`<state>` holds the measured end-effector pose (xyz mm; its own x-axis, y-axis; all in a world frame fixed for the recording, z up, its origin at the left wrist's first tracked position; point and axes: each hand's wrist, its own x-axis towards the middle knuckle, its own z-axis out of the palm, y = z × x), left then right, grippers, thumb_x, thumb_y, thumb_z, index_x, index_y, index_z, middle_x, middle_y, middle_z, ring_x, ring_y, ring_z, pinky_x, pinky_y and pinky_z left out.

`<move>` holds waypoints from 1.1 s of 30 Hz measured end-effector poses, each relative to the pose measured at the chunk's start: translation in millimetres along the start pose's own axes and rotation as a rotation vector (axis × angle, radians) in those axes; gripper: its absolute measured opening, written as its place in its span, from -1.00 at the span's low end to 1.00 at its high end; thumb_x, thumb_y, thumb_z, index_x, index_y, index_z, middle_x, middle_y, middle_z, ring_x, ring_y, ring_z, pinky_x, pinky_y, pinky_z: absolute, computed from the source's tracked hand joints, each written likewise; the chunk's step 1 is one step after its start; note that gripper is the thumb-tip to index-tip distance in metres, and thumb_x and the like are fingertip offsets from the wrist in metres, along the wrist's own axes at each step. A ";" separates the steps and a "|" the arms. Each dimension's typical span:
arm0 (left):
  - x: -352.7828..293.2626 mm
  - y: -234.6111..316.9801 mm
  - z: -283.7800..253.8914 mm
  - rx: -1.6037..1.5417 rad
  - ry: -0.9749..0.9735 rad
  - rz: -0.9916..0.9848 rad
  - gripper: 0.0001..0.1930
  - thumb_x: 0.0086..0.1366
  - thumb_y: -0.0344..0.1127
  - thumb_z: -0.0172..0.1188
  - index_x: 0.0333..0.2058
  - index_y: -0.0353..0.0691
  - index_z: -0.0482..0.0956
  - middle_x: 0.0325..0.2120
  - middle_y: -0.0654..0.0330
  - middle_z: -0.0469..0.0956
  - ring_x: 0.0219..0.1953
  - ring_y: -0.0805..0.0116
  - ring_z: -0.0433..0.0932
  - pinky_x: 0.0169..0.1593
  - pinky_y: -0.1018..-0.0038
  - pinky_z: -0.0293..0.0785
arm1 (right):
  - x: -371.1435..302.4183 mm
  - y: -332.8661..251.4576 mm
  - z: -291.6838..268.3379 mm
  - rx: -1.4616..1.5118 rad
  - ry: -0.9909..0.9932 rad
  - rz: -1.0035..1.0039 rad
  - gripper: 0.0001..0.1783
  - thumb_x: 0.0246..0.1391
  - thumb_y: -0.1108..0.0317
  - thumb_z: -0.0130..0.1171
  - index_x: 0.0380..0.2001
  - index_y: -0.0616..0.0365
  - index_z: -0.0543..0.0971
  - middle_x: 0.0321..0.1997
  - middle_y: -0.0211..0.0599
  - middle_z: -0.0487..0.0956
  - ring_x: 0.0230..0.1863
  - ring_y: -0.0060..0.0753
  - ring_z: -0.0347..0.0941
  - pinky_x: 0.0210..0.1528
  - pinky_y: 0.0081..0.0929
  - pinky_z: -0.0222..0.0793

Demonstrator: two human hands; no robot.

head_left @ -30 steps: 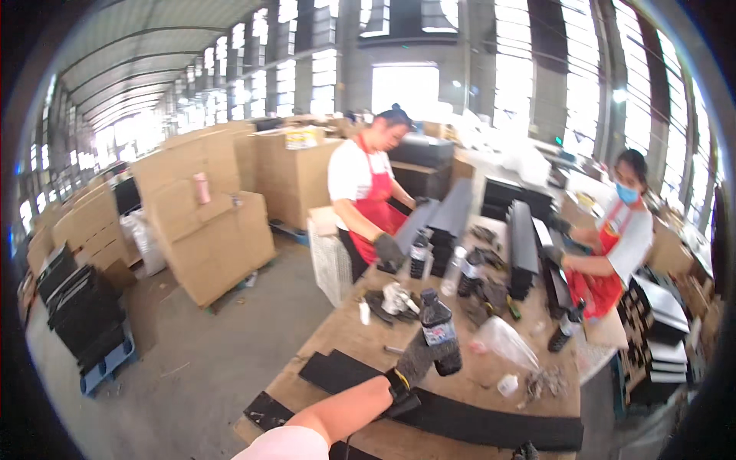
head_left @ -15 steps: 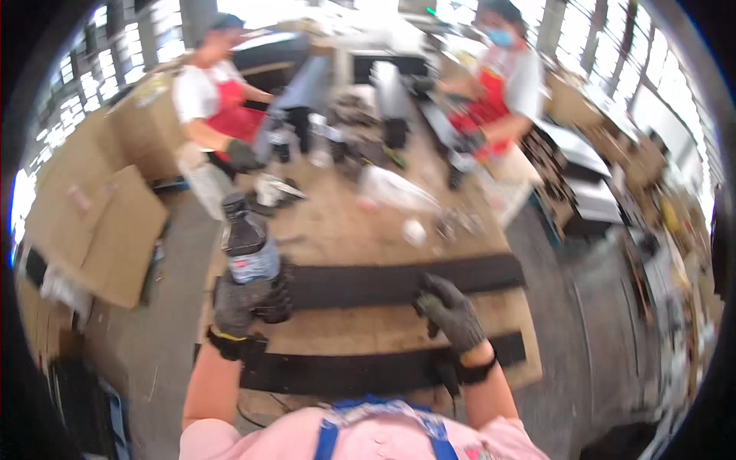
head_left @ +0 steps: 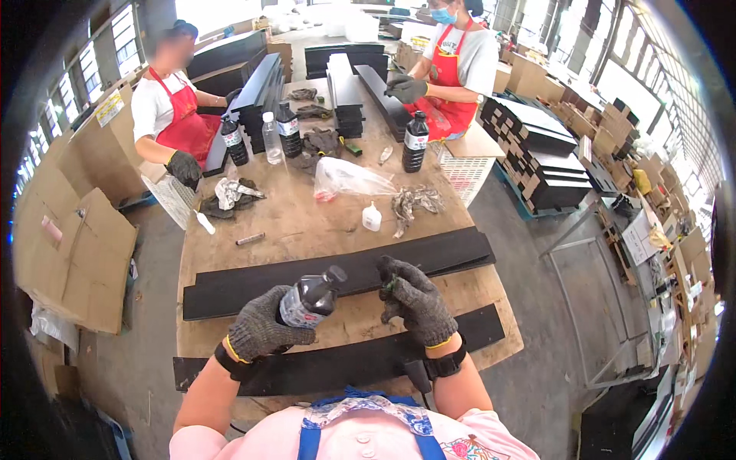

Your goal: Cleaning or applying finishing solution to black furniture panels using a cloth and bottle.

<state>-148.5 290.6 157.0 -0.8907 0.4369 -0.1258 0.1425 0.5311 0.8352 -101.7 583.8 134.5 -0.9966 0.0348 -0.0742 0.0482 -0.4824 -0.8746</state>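
My left hand (head_left: 268, 322), in a dark grey knit glove, is wrapped round a dark plastic bottle (head_left: 310, 297) with a pale label. The bottle leans to the right with its black cap on. To its right, my gloved right hand (head_left: 416, 301) has its fingers curled together; a small dark greenish bit shows at the fingertips, too small to name. Beyond both hands lie overlapping long black boards (head_left: 230, 291). Another black board (head_left: 330, 366) lies nearer me, partly beneath my wrists.
On the wooden table (head_left: 287, 241) are a white squeeze bottle (head_left: 371, 217), a clear plastic bag (head_left: 349, 180), rags (head_left: 416, 207), a marker (head_left: 251, 238) and more dark bottles (head_left: 415, 142). Two co-workers in red aprons are at the far side, beside stacked boards (head_left: 345, 92). Cardboard boxes (head_left: 77, 253) stand left.
The view has shifted and sharpened. My left hand has brought the bottle rightward and tipped it from nearly upright toward my right hand. My right hand has come closer to the bottle.
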 end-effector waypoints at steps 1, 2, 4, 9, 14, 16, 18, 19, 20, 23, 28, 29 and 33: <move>-1.0 6.3 -1.2 0.001 0.006 -0.002 -0.17 -0.25 -0.04 0.68 0.04 -0.20 0.54 -0.16 0.11 0.67 -0.11 0.26 0.65 0.03 0.37 0.55 | 1.3 1.7 -2.9 -0.024 -0.014 -0.023 -0.40 0.20 0.12 0.26 0.20 0.26 0.45 -0.05 -0.27 0.58 -0.29 -0.47 0.54 -0.37 -0.48 0.59; -1.8 10.4 -1.9 0.036 -0.003 0.000 -0.18 -0.24 -0.05 0.67 0.04 -0.19 0.55 -0.14 0.10 0.67 -0.09 0.23 0.65 0.05 0.35 0.54 | -0.6 -1.8 -5.8 -0.024 -0.032 0.064 -0.43 0.19 0.18 0.28 0.18 0.25 0.46 -0.06 -0.25 0.59 -0.30 -0.45 0.54 -0.36 -0.48 0.58; -2.2 8.7 -3.1 0.091 -0.020 0.034 -0.18 -0.24 -0.10 0.65 0.07 -0.16 0.55 -0.07 0.08 0.65 -0.01 0.16 0.63 0.11 0.31 0.51 | 0.5 -2.4 -2.2 -0.071 -0.023 0.078 -0.46 0.20 0.22 0.27 0.17 0.25 0.47 -0.06 -0.24 0.59 -0.28 -0.44 0.55 -0.34 -0.47 0.58; 0.2 6.1 -11.0 0.210 0.000 0.099 -0.16 -0.25 -0.09 0.64 0.09 -0.17 0.54 -0.04 0.04 0.63 0.03 0.10 0.61 0.13 0.28 0.50 | 7.4 4.4 13.3 -0.093 -0.054 -0.082 -0.54 0.22 0.38 0.23 0.16 0.27 0.47 -0.02 -0.20 0.59 -0.21 -0.42 0.57 -0.23 -0.45 0.58; 1.9 7.2 -14.0 0.279 0.046 0.162 -0.10 -0.29 -0.15 0.67 0.12 -0.22 0.52 -0.05 0.04 0.64 -0.01 0.16 0.64 0.11 0.31 0.53 | 10.7 10.0 18.0 -0.239 -0.162 -0.202 -0.54 0.23 0.59 0.16 0.20 0.25 0.44 0.04 -0.20 0.59 -0.13 -0.46 0.54 -0.09 -0.48 0.54; 2.0 7.8 -15.5 0.358 0.064 0.192 -0.08 -0.28 -0.10 0.66 0.14 -0.22 0.51 -0.04 0.01 0.63 0.01 0.11 0.63 0.13 0.28 0.52 | 12.7 15.8 19.4 -0.259 -0.159 -0.225 -0.53 0.23 0.59 0.17 0.20 0.25 0.45 0.04 -0.22 0.59 -0.13 -0.47 0.53 -0.09 -0.48 0.53; 1.7 10.3 -18.4 0.414 0.070 0.204 -0.09 -0.27 -0.10 0.65 0.13 -0.22 0.51 -0.05 -0.01 0.63 0.00 0.07 0.63 0.11 0.26 0.53 | 13.2 17.9 19.6 -0.281 -0.162 -0.251 -0.53 0.23 0.60 0.17 0.21 0.24 0.45 0.05 -0.23 0.59 -0.13 -0.48 0.53 -0.09 -0.49 0.52; 1.8 12.1 -20.4 0.470 0.081 0.214 -0.10 -0.26 -0.09 0.64 0.13 -0.22 0.51 -0.05 -0.04 0.62 -0.02 0.03 0.63 0.10 0.24 0.53 | 12.2 18.8 19.6 -0.367 -0.153 -0.295 -0.54 0.23 0.60 0.17 0.20 0.24 0.45 0.05 -0.24 0.59 -0.13 -0.49 0.53 -0.09 -0.49 0.52; 2.4 14.0 -22.9 0.472 0.085 0.213 -0.10 -0.26 -0.09 0.64 0.13 -0.22 0.51 -0.05 -0.04 0.62 -0.02 0.03 0.63 0.10 0.24 0.53 | 11.4 20.2 20.0 -0.454 -0.144 -0.339 -0.54 0.23 0.60 0.17 0.20 0.24 0.46 0.05 -0.25 0.59 -0.14 -0.50 0.53 -0.09 -0.50 0.52; 1.9 25.4 -33.5 0.652 0.152 0.363 -0.18 -0.22 -0.10 0.60 0.08 -0.22 0.54 -0.13 -0.05 0.64 -0.08 -0.03 0.62 0.01 0.18 0.55 | 14.1 39.5 18.4 -0.424 -0.109 -0.438 -0.50 0.21 0.55 0.22 0.22 0.18 0.45 -0.03 -0.30 0.61 -0.19 -0.54 0.55 -0.13 -0.54 0.53; 10.9 63.0 -52.7 1.031 0.100 0.407 -0.40 -0.09 -0.13 0.44 -0.03 -0.20 0.57 -0.29 0.00 0.63 -0.24 -0.05 0.61 -0.16 0.13 0.53 | 17.4 71.0 20.0 -0.263 -0.065 -0.275 -0.53 0.25 0.55 0.17 0.22 0.17 0.45 -0.01 -0.29 0.59 -0.15 -0.54 0.54 -0.13 -0.53 0.54; 13.2 69.8 -55.6 1.135 0.098 0.468 -0.44 -0.06 -0.16 0.41 -0.03 -0.19 0.58 -0.30 0.01 0.63 -0.28 -0.04 0.61 -0.19 0.13 0.52 | 18.3 76.4 20.6 -0.232 -0.056 -0.254 -0.55 0.26 0.56 0.15 0.21 0.17 0.46 0.01 -0.28 0.58 -0.14 -0.53 0.54 -0.13 -0.53 0.54; 27.1 107.0 -57.0 1.379 -0.009 0.396 -0.58 0.04 -0.22 0.29 -0.08 -0.18 0.59 -0.39 0.04 0.62 -0.38 0.00 0.60 -0.28 0.14 0.50 | 21.1 87.0 31.9 -0.071 -0.088 -0.179 -0.58 0.29 0.56 0.09 0.20 0.18 0.45 0.02 -0.25 0.57 -0.13 -0.48 0.55 -0.11 -0.49 0.57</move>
<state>-182.0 317.8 273.4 -0.6917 0.7219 -0.0197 0.6785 0.6402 -0.3602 -120.7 514.6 72.1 -0.9916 0.0366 0.1243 -0.1283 -0.4122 -0.9020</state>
